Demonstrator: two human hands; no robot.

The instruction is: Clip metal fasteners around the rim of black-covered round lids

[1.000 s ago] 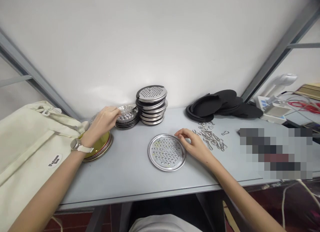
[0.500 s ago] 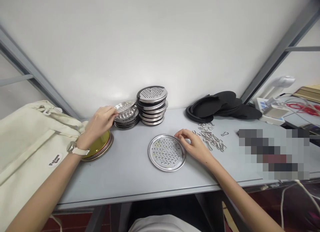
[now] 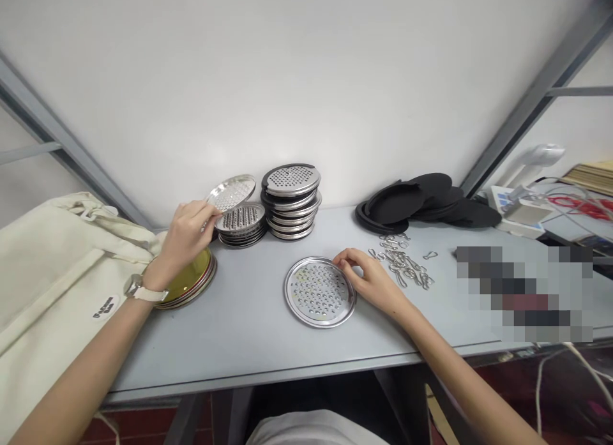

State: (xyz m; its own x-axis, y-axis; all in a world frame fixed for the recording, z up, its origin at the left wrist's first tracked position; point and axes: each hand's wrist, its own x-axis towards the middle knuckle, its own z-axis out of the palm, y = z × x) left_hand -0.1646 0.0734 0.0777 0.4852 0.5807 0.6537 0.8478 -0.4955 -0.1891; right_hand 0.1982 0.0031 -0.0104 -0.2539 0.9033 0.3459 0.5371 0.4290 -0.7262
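Observation:
My left hand is closed on the edge of a round metal grater plate, which is tilted up above a short stack of similar grater plates. Another round grater plate lies flat on the table in front of me. At its upper right rim, my right hand has its fingers bent, with the fingertips on the edge. Beside the short stack stands a taller stack of graters with black rims. Yellow-green round plates are piled below my left wrist.
Black round pieces lie in a heap at the back right. Several small metal clips are scattered near my right hand. A cream bag leans at the left. A white device stands at the right, near a blurred-out patch.
My left hand has lifted the top grater plate off the short stack, tilting it up and slightly left. My right hand and the plate beside it have stayed in place.

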